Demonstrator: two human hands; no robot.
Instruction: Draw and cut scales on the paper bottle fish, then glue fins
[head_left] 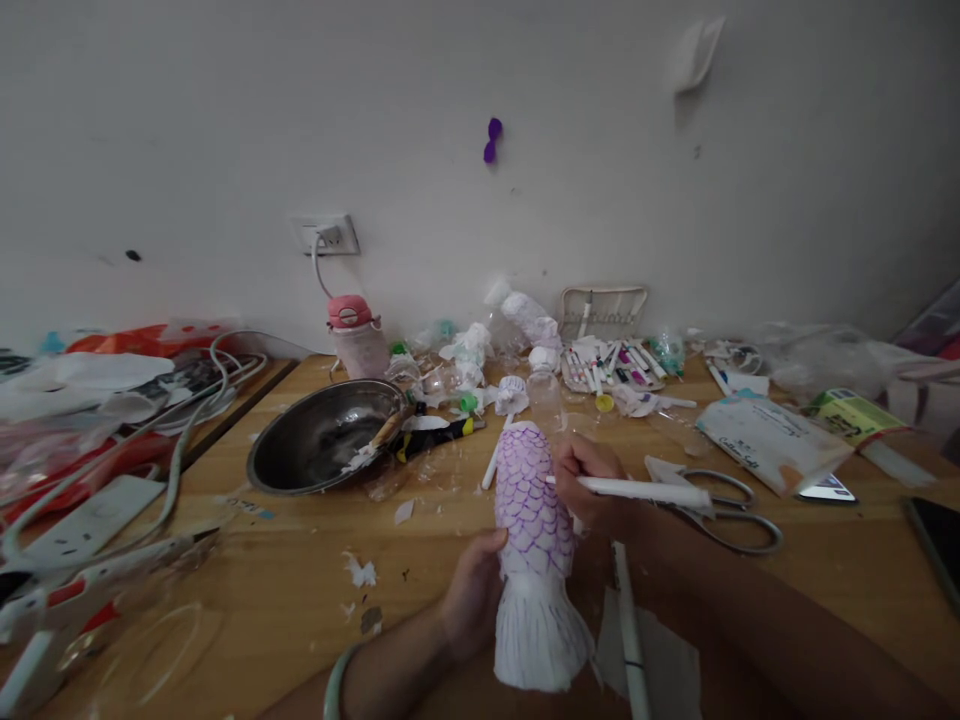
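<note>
A white fish-shaped craft (534, 500) with purple scale lines and a fringed white tail stands out in the middle, above the table's near side. My left hand (474, 590) grips it from the left, with the thumb on its edge and the other fingers hidden behind it. In my right hand (592, 485) is a white marker pen (645, 489), its tip touching or very close to the scaled surface. Purple outlines cover most of the body, while the tail is plain white. Below my right hand lies another white marker (630, 630) on a pale sheet.
A dark metal bowl (330, 440) sits at left, with a yellow-black utility knife (439, 437) beside it. Scissors (731, 510) and a tissue pack (772, 440) lie at right. Several markers (611, 365), a pink-lidded bottle (356, 335) and plastic scraps line the back. A glue gun (82, 590) is at far left.
</note>
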